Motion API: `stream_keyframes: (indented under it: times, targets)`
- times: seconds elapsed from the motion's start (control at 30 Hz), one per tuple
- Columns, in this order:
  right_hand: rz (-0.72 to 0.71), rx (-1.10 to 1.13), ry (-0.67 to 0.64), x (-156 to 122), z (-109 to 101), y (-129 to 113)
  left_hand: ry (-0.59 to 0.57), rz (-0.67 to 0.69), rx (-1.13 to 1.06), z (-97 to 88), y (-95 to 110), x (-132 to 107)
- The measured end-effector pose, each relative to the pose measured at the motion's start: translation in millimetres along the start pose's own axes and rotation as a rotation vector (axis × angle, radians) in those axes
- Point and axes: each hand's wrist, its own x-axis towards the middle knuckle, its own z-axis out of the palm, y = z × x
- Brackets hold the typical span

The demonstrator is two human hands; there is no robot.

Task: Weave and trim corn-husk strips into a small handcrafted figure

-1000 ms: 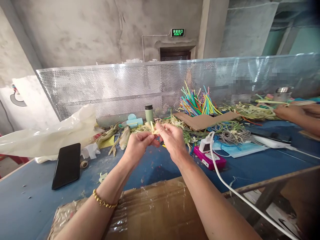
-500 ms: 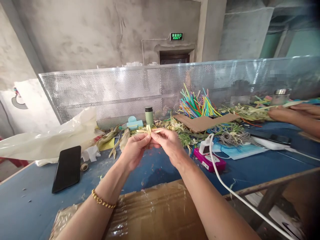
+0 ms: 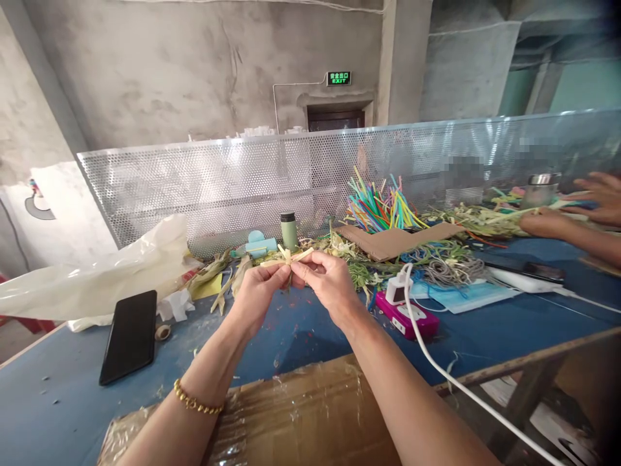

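Near the centre of the frame, the left hand (image 3: 257,291) and the right hand (image 3: 332,281) meet, thumbs and fingers pinching a small bunch of pale strips (image 3: 287,257) between them. Its ends spread out to the left, to the right and upward from the fingertips. Both hands are above the blue table (image 3: 295,336). Just beyond them, in the middle of the frame, a green bottle (image 3: 289,233) with a dark cap stands upright among dried husks (image 3: 213,268). Right of centre, colourful sticks (image 3: 381,204) fan up behind a bent cardboard piece (image 3: 400,241), and nearer, a white charger (image 3: 398,290) sits on a magenta box (image 3: 405,317). At left, a black phone (image 3: 129,336) lies beside crumpled white tissue (image 3: 175,305). Toward the right edge, a co-worker's hands (image 3: 548,224) are over more pale strands.
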Motion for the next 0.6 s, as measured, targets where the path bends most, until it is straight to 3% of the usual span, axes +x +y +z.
stream_keyframes:
  times: [0.1, 0.23, 0.47, 0.6]
  targets:
    - [0.004, 0.019, -0.035, -1.7, 1.5, -3.9, 0.042, 0.028, 0.109, -0.2, -0.3, 0.1]
    - [-0.002, -0.003, 0.013, -3.1, 3.1, -3.6, 0.027, 0.030, 0.136, 2.9, 1.4, -0.6]
    - [0.039, 0.089, 0.054, -4.9, 7.8, -1.9, 0.047, 0.018, 0.025, 8.1, 0.8, -2.5]
    - [0.036, 0.110, -0.122, -4.0, 5.4, -8.8, -0.021, -0.061, -0.128, 3.7, 2.8, -2.1]
